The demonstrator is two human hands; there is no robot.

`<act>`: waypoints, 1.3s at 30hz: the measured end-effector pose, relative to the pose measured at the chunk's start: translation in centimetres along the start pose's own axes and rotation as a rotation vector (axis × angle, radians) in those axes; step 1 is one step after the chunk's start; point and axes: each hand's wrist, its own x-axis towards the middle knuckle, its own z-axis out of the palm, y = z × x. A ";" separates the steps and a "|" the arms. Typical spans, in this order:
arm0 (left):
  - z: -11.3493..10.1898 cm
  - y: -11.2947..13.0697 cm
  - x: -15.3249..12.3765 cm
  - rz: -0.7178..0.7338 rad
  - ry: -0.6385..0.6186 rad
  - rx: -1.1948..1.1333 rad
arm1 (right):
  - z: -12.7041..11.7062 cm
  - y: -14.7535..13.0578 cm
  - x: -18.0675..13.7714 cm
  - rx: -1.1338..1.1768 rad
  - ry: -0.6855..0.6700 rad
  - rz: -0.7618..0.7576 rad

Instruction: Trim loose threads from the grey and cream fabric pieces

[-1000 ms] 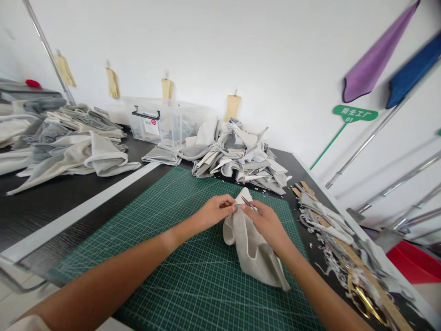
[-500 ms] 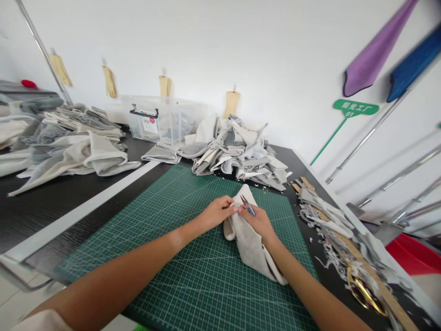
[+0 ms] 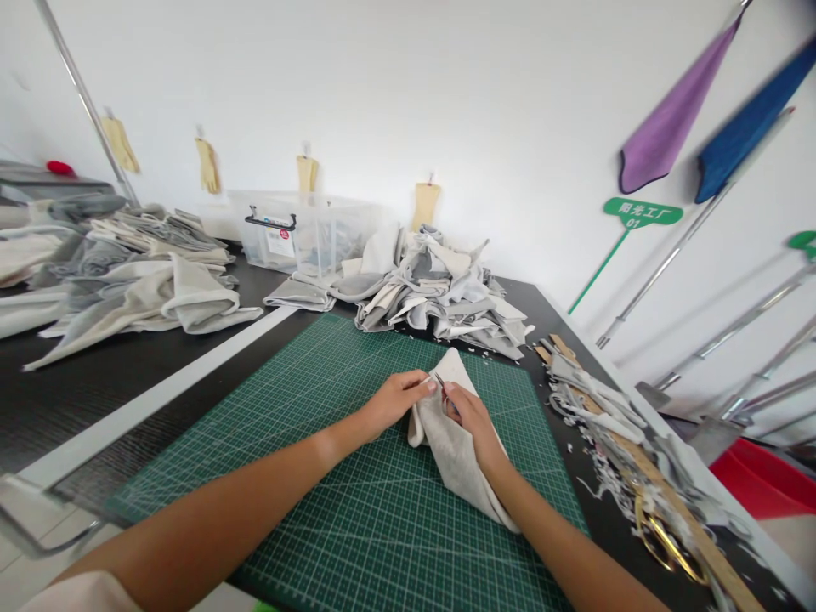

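A folded light grey and white cloth (image 3: 454,450) hangs between my hands over the green cutting mat (image 3: 319,408). My left hand (image 3: 399,399) pinches the cloth's upper edge between thumb and fingers. Small thread snips (image 3: 439,380) are in my right hand (image 3: 470,414), their blades pointing up and left at the cloth edge beside my left fingertips. My right fingers hide most of the snips' body. The lower end of the cloth lies under my right wrist.
Behind the mat is a heap of grey and white cloths (image 3: 439,280), beside a clear plastic bin (image 3: 306,238). Another cloth pile (image 3: 127,272) covers the left. Along the right edge lie gold-handled scissors (image 3: 669,544), a wooden ruler (image 3: 694,527) and scraps.
My right hand has turned the snips from pointing up and away to lying against the cloth edge near my left fingertips. The view has shifted slightly.
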 end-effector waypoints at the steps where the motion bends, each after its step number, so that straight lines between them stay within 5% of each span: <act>1: 0.0 0.0 0.0 0.010 -0.002 -0.005 | 0.1 -0.1 -0.2 -0.005 0.002 -0.010; 39: -0.8 -1.1 0.0 0.076 -0.070 0.207 | 0.5 0.2 -1.5 -0.462 0.002 -0.069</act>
